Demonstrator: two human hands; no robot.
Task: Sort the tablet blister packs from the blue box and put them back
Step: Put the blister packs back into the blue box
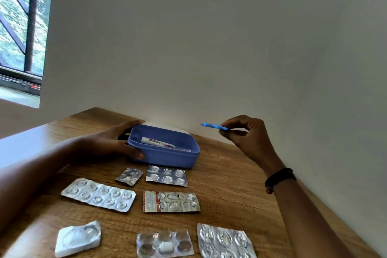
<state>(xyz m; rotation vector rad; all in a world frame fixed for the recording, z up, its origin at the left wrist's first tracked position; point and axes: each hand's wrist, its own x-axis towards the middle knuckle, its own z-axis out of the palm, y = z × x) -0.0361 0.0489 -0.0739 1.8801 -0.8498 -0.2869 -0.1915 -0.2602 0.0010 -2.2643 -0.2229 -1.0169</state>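
Note:
The blue box (167, 158) stands open near the wall with a white tube (156, 141) lying inside. My left hand (113, 142) grips the box's left end. My right hand (247, 134) is raised to the right of the box and pinches a thin blue blister strip (213, 126), seen edge-on. Several silver blister packs lie in rows in front of the box: a small crumpled one (129, 176), a six-pocket one (167, 175), a long one (98, 194), a red-printed one (170, 201), a white single-pocket one (78, 237), a clear one (164, 244) and a wide one (225, 241).
A white lid (167, 126) lies behind the box against the wall. The wooden table (226, 184) meets the wall along its back and right sides. A window (21, 27) is at the far left. I wear a dark band (279, 178) on my right wrist.

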